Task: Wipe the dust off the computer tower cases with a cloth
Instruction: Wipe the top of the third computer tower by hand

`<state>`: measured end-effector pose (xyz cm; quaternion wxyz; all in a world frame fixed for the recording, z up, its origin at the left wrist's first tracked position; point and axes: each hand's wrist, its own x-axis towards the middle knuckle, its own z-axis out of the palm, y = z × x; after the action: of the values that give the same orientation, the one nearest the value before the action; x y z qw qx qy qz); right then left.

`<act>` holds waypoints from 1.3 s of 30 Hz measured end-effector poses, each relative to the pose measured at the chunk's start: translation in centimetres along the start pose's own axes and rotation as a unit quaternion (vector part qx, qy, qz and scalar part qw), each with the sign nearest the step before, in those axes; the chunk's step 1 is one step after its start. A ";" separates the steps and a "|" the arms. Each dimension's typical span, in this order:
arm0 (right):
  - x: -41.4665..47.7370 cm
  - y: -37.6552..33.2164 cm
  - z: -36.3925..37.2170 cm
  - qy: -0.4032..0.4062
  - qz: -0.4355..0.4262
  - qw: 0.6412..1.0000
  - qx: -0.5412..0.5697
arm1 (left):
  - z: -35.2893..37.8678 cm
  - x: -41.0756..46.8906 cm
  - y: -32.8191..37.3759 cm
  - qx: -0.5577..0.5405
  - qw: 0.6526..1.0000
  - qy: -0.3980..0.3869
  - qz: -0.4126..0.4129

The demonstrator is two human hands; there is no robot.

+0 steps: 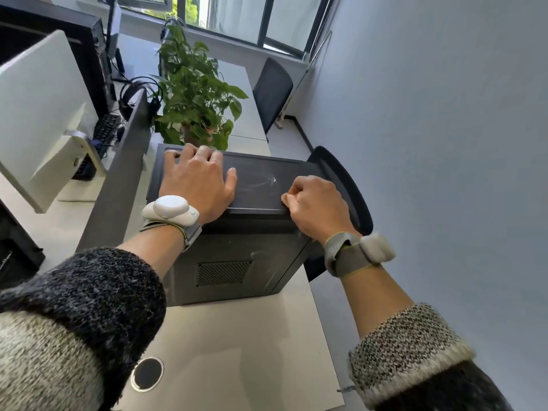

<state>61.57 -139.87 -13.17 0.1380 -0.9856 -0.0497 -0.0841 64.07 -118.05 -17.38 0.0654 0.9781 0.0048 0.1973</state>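
Note:
A black computer tower case (237, 256) stands on the pale desk (237, 336), with a vent grille on the side facing me. Its top panel (261, 179) carries curved smear marks in the dust. My left hand (195, 179) lies flat on the left part of the top, thumb spread, fingers reaching the far edge. My right hand (314, 203) is balled into a fist at the top's near right corner. A small pale bit of cloth (284, 199) shows at its thumb; the remainder is hidden inside the fist.
A potted green plant (192, 96) stands just behind the case. A grey partition (118, 185) runs along the left, with a white monitor back (41, 114) beyond it. A black chair (347, 188) sits right of the case against the wall. A cable grommet (147, 374) lies in the desk near me.

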 end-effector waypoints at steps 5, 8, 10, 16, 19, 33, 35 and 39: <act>-1.1 -0.4 -0.2 -0.025 -0.014 0.999 -0.017 | -0.2 -0.2 0.0 -0.004 1.000 -0.008 -0.002; 1.4 -1.7 0.1 -0.020 0.009 0.999 -0.030 | -0.4 -0.3 -0.1 -0.007 1.000 -0.010 -0.002; 2.4 -2.6 0.2 -0.010 0.020 0.999 -0.035 | -0.5 -0.2 -0.2 -0.007 1.000 -0.013 -0.006; -1.3 -1.8 0.9 0.013 -0.029 0.998 -0.056 | -0.3 -0.5 -0.2 -0.006 1.000 0.001 -0.006; 0.7 -1.7 0.6 0.004 -0.021 0.998 -0.065 | -0.4 -0.2 -0.1 -0.005 1.000 -0.005 -0.008; 7.5 -2.3 1.1 -0.030 -0.005 0.997 -0.072 | 0.0 0.1 -0.3 -0.008 0.999 -0.015 -0.030; 9.5 -2.7 1.5 -0.024 0.006 0.998 -0.053 | -0.2 0.0 -0.2 -0.007 0.999 -0.009 -0.030; 9.9 -2.9 1.4 -0.032 0.009 0.998 -0.052 | -0.3 0.0 -0.1 -0.007 0.999 -0.004 -0.032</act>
<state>71.17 -136.01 -11.95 0.0858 -0.9940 -0.0411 -0.0534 63.97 -117.90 -17.09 0.0785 0.9778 0.0343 0.1913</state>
